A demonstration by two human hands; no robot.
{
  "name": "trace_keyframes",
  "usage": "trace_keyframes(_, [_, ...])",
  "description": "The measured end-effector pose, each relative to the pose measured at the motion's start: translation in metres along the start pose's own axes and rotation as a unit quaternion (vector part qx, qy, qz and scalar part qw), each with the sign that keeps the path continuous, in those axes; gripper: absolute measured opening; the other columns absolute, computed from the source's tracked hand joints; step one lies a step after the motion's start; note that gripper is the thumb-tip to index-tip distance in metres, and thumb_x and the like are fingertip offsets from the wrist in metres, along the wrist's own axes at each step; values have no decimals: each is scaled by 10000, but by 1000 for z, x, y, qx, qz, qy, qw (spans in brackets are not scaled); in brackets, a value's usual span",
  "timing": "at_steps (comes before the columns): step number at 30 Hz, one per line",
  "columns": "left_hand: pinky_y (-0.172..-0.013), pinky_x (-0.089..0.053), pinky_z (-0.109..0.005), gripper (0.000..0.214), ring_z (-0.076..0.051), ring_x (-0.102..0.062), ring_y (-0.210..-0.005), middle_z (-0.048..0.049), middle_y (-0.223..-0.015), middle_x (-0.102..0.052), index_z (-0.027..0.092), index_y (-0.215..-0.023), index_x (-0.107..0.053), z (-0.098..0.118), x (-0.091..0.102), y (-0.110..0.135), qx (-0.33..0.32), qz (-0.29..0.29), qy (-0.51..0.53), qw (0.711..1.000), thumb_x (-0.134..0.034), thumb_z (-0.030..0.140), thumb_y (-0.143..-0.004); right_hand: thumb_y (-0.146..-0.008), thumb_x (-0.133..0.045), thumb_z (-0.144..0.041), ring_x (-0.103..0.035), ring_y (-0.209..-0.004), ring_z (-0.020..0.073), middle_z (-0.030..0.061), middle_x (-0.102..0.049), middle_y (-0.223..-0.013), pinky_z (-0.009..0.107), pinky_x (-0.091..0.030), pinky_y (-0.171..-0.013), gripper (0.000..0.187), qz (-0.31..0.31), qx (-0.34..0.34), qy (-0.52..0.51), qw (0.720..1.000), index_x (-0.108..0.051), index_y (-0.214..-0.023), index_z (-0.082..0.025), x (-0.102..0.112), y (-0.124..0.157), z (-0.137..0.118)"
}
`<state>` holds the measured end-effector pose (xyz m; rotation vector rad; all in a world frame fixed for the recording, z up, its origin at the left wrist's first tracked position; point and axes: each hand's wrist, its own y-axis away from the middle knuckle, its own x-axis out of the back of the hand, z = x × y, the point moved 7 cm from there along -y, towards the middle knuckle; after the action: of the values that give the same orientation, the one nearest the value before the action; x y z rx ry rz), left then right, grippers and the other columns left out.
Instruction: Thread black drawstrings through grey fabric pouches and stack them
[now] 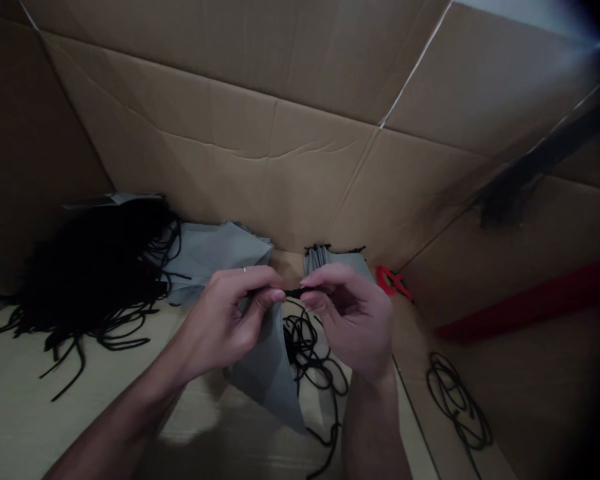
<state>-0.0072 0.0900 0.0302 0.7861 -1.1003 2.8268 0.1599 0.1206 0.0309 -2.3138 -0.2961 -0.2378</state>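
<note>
My left hand (230, 320) and my right hand (347, 317) meet at the middle of the view, both pinched on a short stretch of black cord (294, 293) between the fingertips. A grey fabric piece (273, 373) hangs from my left hand down to the cardboard surface. The cord trails down into a loose black coil (310, 360) under my hands. A ring shows on a left finger.
A big heap of black cords (90, 273) lies at the left, beside a stack of grey fabric (210, 253). More grey pieces (330, 260) and red scissors (393, 281) sit behind my hands. Another cord coil (455, 400) lies right. Cardboard walls (280, 133) enclose everything.
</note>
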Motion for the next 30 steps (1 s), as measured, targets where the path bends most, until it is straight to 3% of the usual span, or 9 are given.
trace_keyframes(4, [-586,-393,-235,218,-106,-550,-609,15,-693,-655,159,-840,-693,-1,1,1,-6,2,2,1000,-594,171,-1033,-1038,-692,-252,-683,-721,164,9,-730,-828,318,-552,-655,129,15,7,28,999,-730,-915,-257,0,1,1])
trace_keyframes(8, [-572,-376,-240,220,-106,-526,-602,18,-677,-627,160,-828,-682,-2,0,1,-8,1,7,1000,-597,170,-1031,-1032,-683,-199,-665,-706,153,-4,-732,-817,308,-534,-646,176,69,1,46,997,-720,-871,-260,0,2,3])
trace_keyframes(14, [-557,-360,-246,236,-107,-475,-578,34,-635,-556,170,-783,-655,-1,3,2,-4,2,24,1000,-608,154,-1014,-1037,-662,-201,-618,-630,151,-7,-702,-763,307,-507,-584,221,132,-13,-3,991,-712,-829,-257,3,5,7])
trace_keyframes(16, [-564,-369,-246,230,-111,-493,-590,29,-648,-578,172,-787,-658,-1,6,2,-3,4,12,1000,-604,149,-1010,-1017,-708,-220,-647,-697,160,3,-707,-811,308,-525,-624,173,99,0,-24,995,-735,-851,-259,4,2,5])
trace_keyframes(18, [-559,-360,-242,226,-109,-483,-584,34,-638,-570,173,-787,-659,0,9,2,-1,3,-2,1000,-605,148,-1005,-951,-810,-245,-678,-794,175,15,-723,-920,309,-561,-669,51,26,8,-63,998,-773,-964,-277,2,-2,4])
trace_keyframes(20, [-554,-346,-239,241,-104,-466,-573,41,-620,-548,171,-776,-656,1,7,1,2,-12,0,1000,-596,152,-1009,-875,-893,-244,-694,-869,182,22,-733,-1029,302,-589,-687,257,-48,12,-98,994,-784,-1099,-307,-3,-3,3])
trace_keyframes(22, [-564,-352,-240,266,-102,-469,-575,41,-618,-548,169,-763,-656,1,4,1,10,-35,15,999,-583,167,-1018,-880,-884,-212,-706,-889,176,18,-743,-1036,296,-603,-710,278,-95,14,-100,990,-787,-1120,-314,-8,-3,3])
trace_keyframes(26, [-580,-366,-245,269,-110,-485,-594,31,-641,-586,168,-790,-686,0,-2,1,22,-58,47,997,-574,195,-1034,-976,-782,-249,-722,-792,167,10,-752,-848,301,-596,-702,26,-96,10,-82,992,-785,-953,-263,-14,-2,7])
trace_keyframes(30, [-571,-361,-253,273,-123,-474,-611,21,-653,-578,169,-795,-674,-6,-4,3,36,-66,101,992,-587,229,-1046,-947,-820,-399,-705,-677,153,-1,-727,-760,281,-589,-607,194,-54,-31,-158,985,-741,-867,-242,-21,0,14])
